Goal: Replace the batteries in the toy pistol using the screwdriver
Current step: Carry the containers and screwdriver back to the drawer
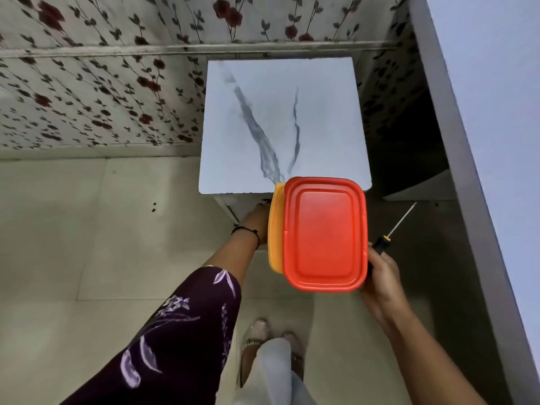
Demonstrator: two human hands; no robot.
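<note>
Toy pistol unseen, likely inside lidded box (pixel 324 232) I hold over table (pixel 280 118) edge. Right hand (pixel 382 276) grasps screwdriver (pixel 381 244), tip outward, bracing box; left hand (pixel 257 222) fingers hidden, can't tell.

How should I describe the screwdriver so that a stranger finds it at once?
Start at the white marbled table; a red-lidded box is held at its near edge. Just right of the box, the right hand grips the screwdriver. It is the only thin tool here: black handle, yellow collar, slim metal shaft pointing away.
</note>
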